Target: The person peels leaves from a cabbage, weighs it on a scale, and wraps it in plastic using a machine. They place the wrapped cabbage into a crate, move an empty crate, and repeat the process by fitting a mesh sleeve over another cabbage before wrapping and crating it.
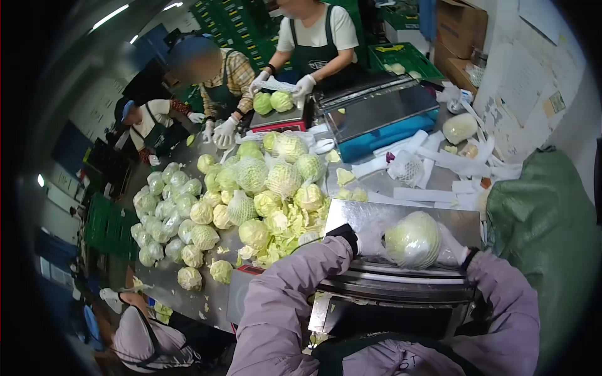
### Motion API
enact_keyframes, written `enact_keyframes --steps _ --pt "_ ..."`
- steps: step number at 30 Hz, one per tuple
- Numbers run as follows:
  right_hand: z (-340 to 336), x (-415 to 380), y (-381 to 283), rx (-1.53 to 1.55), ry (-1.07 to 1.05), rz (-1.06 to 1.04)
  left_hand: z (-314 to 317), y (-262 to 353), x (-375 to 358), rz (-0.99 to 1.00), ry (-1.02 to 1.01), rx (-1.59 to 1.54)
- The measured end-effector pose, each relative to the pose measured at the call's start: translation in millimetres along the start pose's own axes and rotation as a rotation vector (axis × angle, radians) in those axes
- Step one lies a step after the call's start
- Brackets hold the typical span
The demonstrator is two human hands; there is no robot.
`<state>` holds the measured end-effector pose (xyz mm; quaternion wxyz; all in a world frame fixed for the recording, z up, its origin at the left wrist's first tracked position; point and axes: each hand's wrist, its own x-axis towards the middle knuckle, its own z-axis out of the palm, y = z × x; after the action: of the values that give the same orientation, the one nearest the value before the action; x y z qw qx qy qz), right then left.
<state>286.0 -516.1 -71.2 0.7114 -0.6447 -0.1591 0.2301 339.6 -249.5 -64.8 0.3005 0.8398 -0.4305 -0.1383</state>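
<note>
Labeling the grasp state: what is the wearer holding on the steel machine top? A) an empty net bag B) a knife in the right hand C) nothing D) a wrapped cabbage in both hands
D: both gloved hands, left hand and right hand, cup a film-wrapped cabbage resting on the steel machine top.

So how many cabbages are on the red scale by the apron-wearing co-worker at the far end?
2: both cabbages sit side by side on the red scale, just below the co-worker's gloved hands. Others could be hidden behind them.

Heaped cabbages [251,188], green crates [103,225]
</note>
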Motion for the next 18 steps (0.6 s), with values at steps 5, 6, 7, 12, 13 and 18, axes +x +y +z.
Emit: enact_keyframes --steps 5,6,7,12,13,18 --pt "67.2 -86.1 -54.5 -0.024 -0.243 0.199 -5.7 94.3 -89.6 -0.211 -0.353 -1.068" --pt "81.6 -104.8 -48.4 0.013 -0.261 0.270 14.0 94.7 -113.1 -0.246 -0.445 -1.060" --pt "96.8 -127.3 -42.7 0.061 -0.269 0.350 33.4 94.8 -134.6 -0.280 -0.551 -1.061" --pt "136.1 -198.1 -10.5 0.728 -0.295 0.848 57.9 124.9 -228.8 -0.741 -0.636 -1.636" --pt "148.7 -206.9 -25.4 0.746 -0.129 0.878 54.3 132.1 -241.7 -0.779 -0.558 -1.716" --pt "177.8 -234.7 -35.3 0.550 0.206 0.608 52.8 148.2 -287.2 -0.876 -0.122 -1.898"
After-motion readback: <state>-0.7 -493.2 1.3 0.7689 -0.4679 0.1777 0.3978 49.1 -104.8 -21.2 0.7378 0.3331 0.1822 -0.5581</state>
